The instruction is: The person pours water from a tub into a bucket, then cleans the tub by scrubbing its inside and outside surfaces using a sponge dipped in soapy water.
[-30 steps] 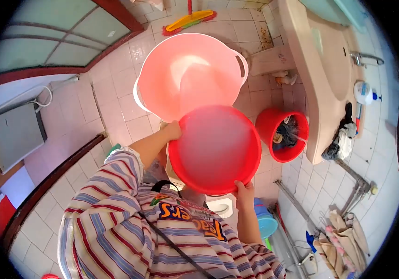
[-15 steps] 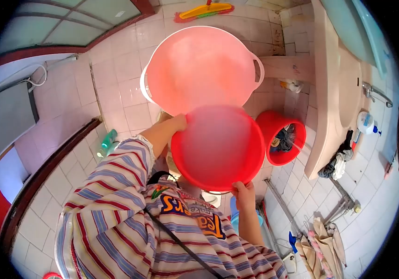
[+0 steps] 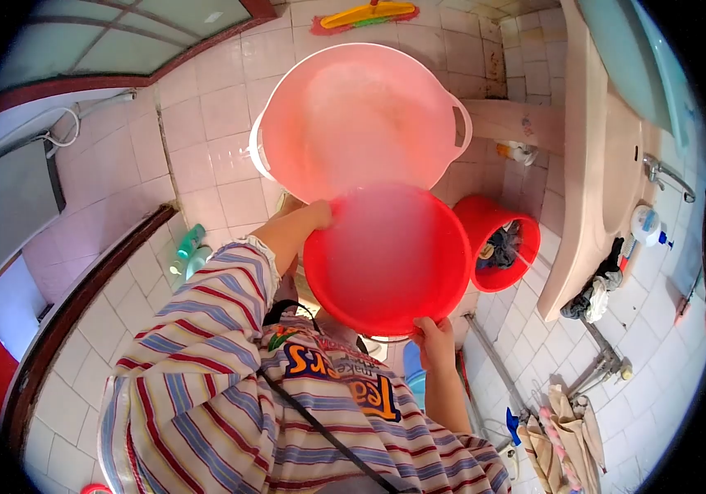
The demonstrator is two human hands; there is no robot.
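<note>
A red basin (image 3: 454, 267) is tipped away from me over the near rim of a big pink tub (image 3: 287, 107) with white handles. Cloudy whitish water (image 3: 386, 247) runs over the basin's far edge into the tub. My left hand (image 3: 313, 216) grips the basin's left rim, its fingers partly hidden behind it. Closed around the near rim, thumb on top, is my right hand (image 3: 434, 339). The tub's floor is blurred by the pouring water.
A red bucket (image 3: 526, 267) with dark cloth inside lies on its side at right. Beyond it are a sink (image 3: 579, 198) and a tap (image 3: 670, 174). Green bottles (image 3: 191, 240) stand on the left, and a yellow broom head (image 3: 365, 15) lies at the far wall.
The pale, cloudy patch inside the tub has grown and looks whiter. Both hands keep their grip on the red basin, which has barely moved.
</note>
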